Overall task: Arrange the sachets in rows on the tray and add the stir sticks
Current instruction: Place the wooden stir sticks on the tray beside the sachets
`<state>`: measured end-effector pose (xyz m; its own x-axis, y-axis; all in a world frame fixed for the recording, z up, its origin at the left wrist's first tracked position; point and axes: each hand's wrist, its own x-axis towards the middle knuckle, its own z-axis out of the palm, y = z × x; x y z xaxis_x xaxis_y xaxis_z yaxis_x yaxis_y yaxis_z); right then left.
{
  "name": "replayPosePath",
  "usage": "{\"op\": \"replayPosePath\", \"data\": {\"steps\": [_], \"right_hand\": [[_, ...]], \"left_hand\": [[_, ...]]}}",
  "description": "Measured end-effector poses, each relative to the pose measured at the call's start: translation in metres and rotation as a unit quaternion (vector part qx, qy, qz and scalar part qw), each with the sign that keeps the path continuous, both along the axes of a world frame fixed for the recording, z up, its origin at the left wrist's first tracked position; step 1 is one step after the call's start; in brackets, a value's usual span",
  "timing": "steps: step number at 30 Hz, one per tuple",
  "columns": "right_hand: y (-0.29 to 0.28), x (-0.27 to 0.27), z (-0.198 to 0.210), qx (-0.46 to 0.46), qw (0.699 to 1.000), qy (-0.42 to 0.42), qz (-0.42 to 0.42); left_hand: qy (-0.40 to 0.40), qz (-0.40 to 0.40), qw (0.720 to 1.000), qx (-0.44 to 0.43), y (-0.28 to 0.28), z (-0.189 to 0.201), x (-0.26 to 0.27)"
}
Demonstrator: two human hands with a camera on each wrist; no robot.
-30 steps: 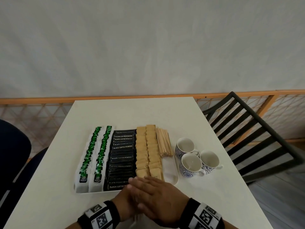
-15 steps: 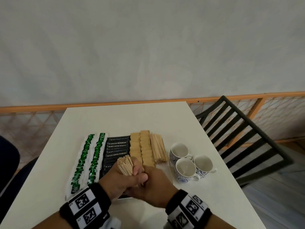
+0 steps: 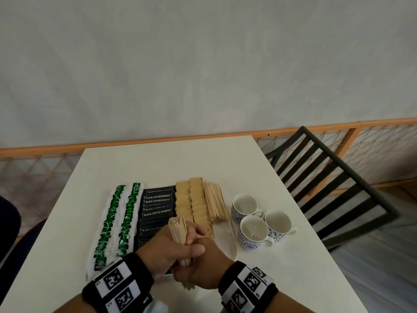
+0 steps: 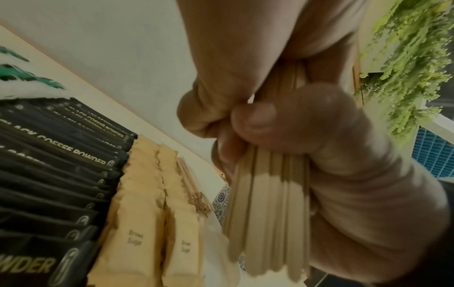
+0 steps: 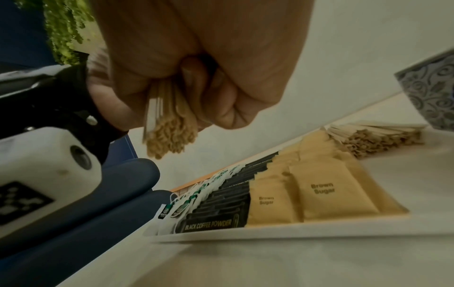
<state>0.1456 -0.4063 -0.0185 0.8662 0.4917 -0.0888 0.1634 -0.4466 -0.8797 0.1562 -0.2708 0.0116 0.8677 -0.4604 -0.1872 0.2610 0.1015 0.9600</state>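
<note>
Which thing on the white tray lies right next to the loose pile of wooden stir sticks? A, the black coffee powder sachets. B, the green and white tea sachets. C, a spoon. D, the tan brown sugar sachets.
D: on the white tray, the loose pile of wooden stir sticks lies directly beside the tan brown sugar sachets; the black coffee powder sachets sit beyond those.

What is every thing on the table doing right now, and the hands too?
Tea bags: two rows on the tray.
Coffee sachets: stacked in a row.
Sugar sachets: two rows.
Stick pile: lying on the tray.
Stick bundle: upright, held.
Left hand: grips the bundle.
Right hand: grips the bundle lower.
Cups: upright, beside the tray.
</note>
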Motion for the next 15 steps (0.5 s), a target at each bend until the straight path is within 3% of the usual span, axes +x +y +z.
{"op": "replayPosePath", "data": {"steps": [4, 7, 9, 11, 13, 15], "right_hand": [[-0.007, 0.001, -0.001, -0.019, 0.999, 0.019, -0.027], [-0.026, 0.01, 0.002, -0.099, 0.991, 0.028, -0.082], [-0.042, 0.016, 0.0, -0.159, 0.981, 0.034, -0.108], [-0.053, 0.02, -0.007, -0.221, 0.968, 0.017, -0.116], [-0.06, 0.021, -0.008, -0.27, 0.956, 0.007, -0.119], [-0.063, 0.021, -0.008, -0.296, 0.947, 0.002, -0.122]], "left_hand": [[0.006, 0.009, 0.999, 0.051, 0.011, 0.001, 0.003], [-0.018, 0.087, 0.986, 0.138, 0.039, 0.004, 0.007], [-0.026, 0.203, 0.948, 0.243, 0.067, 0.0, 0.013], [-0.027, 0.302, 0.876, 0.375, 0.105, -0.014, 0.02], [-0.008, 0.32, 0.814, 0.485, 0.147, -0.032, 0.026], [0.041, 0.29, 0.789, 0.54, 0.177, -0.048, 0.025]]}}
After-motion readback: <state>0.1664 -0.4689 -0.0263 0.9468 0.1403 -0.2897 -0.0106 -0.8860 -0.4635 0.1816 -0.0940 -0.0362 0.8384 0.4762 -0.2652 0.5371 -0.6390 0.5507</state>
